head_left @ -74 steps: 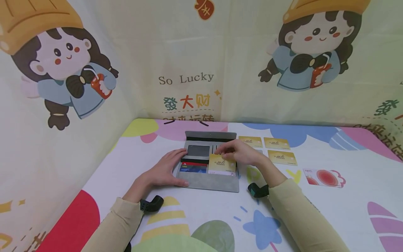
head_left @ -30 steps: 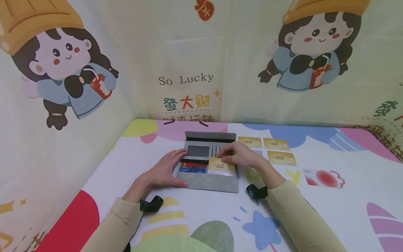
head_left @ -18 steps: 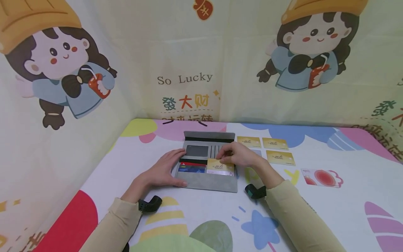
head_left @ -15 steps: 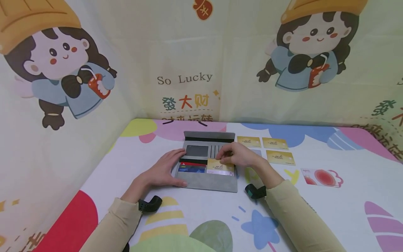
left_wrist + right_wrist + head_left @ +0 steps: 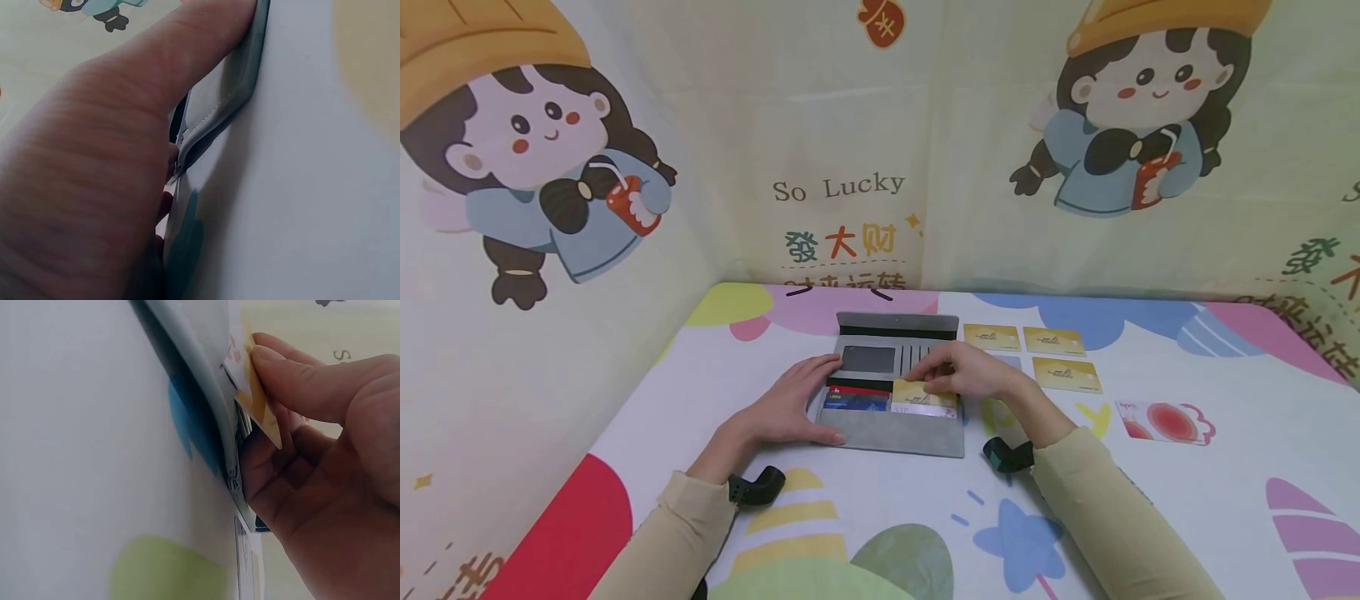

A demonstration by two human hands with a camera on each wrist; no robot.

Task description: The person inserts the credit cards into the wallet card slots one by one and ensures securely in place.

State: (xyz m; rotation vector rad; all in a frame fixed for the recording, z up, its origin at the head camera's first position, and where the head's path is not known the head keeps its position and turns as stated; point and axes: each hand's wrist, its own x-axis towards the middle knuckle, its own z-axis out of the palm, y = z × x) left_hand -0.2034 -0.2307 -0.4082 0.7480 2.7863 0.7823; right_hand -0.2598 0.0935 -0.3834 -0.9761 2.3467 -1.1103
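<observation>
A grey card wallet [image 5: 895, 433] lies unfolded on the table in the head view. My left hand [image 5: 788, 400] holds its left side, thumb on the front flap and fingers along the edge; in the left wrist view the thumb [image 5: 187, 50] lies against the wallet's edge. My right hand [image 5: 973, 368] pinches a gold card [image 5: 917, 393] at the wallet's right pocket, behind a white VIP card [image 5: 921, 411]. In the right wrist view the gold card [image 5: 259, 400] sits between thumb and fingers, tilted against the wallet. Red and blue cards [image 5: 857, 400] fill the left pocket.
Three gold cards lie right of the wallet, among them one gold card [image 5: 1066, 375]; a greyish card [image 5: 1007, 362] is partly hidden by my right hand. Farther right is a pink flower-edged card [image 5: 1165, 422]. A patterned cloth [image 5: 820, 100] hangs behind the table.
The gold card has slid down toward me into the right pocket, with my right fingers following it. My left hand keeps its place on the wallet. The view has shifted slightly.
</observation>
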